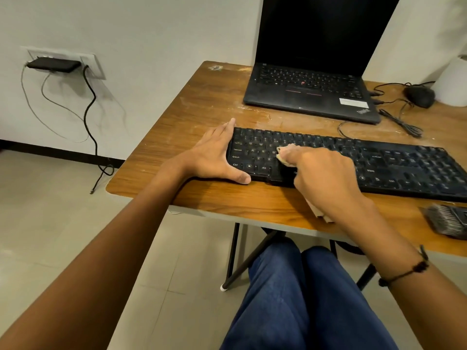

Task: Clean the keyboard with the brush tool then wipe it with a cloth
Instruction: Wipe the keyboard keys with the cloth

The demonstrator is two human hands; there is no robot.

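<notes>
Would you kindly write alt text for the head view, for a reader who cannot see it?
The right hand presses a cloth onto the black keyboard while the left hand steadies its left end on the wooden table. A brush lies at the table's right edge; an open laptop sits behind.

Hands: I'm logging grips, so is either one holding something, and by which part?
The right hand pinches a cloth bunched round its fingertips, pressing it onto the keyboard. The left hand holds nothing; it rests flat against the keyboard's left end.

Beige cloth [284, 154]: mostly hidden under right hand [326, 178].
Grey-bristled brush [446, 219]: handle cut off at right edge.
</notes>
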